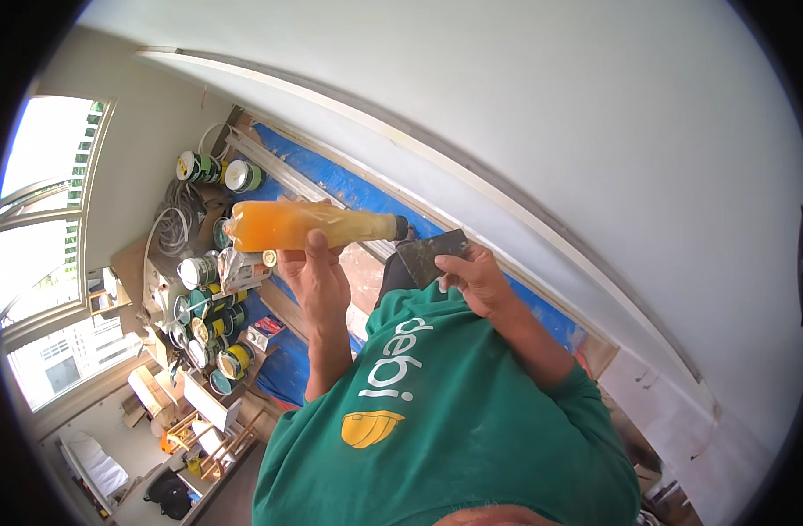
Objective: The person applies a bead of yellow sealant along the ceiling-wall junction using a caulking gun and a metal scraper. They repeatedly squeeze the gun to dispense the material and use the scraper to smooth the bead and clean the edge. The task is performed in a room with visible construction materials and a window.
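Note:
My left hand [316, 279] is closed around a clear plastic bottle [283, 226] with orange-yellow liquid in it. The bottle is tilted almost flat, its dark cap toward the right and its base toward the left. A thin, dark, rectangular slab [428, 258] with a worn, speckled face is pinched between the thumb and fingers of my right hand [480, 282]. Its kind is not clear. The slab's left edge is close to the bottle's capped end; whether they touch, I cannot tell.
Several paint buckets [236, 359] stand at the left, near a coiled grey hose [171, 230] and windows [42, 254]. Blue sheeting [331, 175] covers the floor, with long white boards [287, 175] on it. A pale wall with a curved-looking ledge [436, 158] runs along the right. Wooden furniture [213, 443] is at lower left.

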The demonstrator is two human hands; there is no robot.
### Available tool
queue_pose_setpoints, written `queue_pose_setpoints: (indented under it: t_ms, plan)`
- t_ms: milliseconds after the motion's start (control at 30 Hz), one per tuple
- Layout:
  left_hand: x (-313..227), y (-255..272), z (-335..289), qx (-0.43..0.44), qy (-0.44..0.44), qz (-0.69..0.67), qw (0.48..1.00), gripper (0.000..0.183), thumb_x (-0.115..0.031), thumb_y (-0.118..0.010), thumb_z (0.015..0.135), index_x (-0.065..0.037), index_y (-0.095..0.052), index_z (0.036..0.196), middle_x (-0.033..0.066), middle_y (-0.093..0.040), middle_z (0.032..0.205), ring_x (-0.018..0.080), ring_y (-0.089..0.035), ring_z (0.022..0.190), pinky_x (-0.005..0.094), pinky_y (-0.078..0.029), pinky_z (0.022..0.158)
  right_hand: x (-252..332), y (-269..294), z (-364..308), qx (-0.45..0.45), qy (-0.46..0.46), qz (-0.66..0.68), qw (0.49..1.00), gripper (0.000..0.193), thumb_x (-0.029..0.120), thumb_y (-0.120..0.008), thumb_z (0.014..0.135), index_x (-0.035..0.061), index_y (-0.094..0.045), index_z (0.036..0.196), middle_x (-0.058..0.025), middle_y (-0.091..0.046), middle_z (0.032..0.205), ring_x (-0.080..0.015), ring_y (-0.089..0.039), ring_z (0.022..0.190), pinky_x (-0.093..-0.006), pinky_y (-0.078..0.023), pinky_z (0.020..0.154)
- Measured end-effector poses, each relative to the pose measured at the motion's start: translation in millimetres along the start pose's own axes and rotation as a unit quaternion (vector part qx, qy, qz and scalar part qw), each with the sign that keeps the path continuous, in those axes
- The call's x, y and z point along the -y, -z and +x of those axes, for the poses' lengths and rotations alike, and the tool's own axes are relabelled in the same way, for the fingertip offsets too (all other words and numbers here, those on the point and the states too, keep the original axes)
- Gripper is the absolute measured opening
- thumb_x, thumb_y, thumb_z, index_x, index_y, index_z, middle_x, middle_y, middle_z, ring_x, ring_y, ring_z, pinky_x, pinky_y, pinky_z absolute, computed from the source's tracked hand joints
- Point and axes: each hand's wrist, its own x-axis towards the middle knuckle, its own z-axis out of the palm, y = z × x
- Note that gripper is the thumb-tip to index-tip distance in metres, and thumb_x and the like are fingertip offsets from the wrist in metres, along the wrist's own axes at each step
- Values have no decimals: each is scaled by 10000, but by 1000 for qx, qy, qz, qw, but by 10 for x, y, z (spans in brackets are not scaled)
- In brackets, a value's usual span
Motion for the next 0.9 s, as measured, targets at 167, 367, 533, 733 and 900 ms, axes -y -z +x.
queue_pose_setpoints:
  t_ms: [167,367,533,733,900]
  plan:
    - [-125,-220,-499,23,-34,153,987,429,-92,-715,841,5,-506,1203,144,-619,1121,221,-605,1029,354,-501,900,-71,48,-290,12,-17,34,999,279,86,-667,837,63,-595,1106,-9,-628,945,-103,-589,788,-243,-476,570]
    - [-156,-355,-714,30,-43,192,980,474,-85,-745,814,3,-494,1206,135,-623,1118,204,-611,1012,337,-510,898,-163,184,-358,-10,15,89,996,257,78,-650,854,69,-573,1099,-15,-624,952,-115,-597,757,-255,-499,563]
    - [-161,-436,-678,50,-25,200,978,478,-92,-750,811,8,-502,1208,132,-637,1103,203,-620,1011,329,-517,883,-114,182,-444,-16,53,114,992,232,89,-639,869,58,-587,1093,-35,-640,937,-129,-616,738,-263,-521,571]
    - [-155,-500,-652,55,-27,203,977,438,-93,-755,806,25,-539,1168,130,-652,1071,197,-633,975,328,-518,880,-102,109,-514,-14,73,135,988,188,128,-614,901,52,-609,1073,-60,-669,963,-147,-651,774,-291,-552,605]
    - [-202,-582,-657,69,-14,226,972,424,-90,-753,807,24,-549,1161,122,-654,1062,194,-632,974,328,-510,893,-50,88,-524,-31,94,170,980,149,160,-592,925,64,-657,1019,-66,-701,923,-150,-673,758,-316,-569,644]
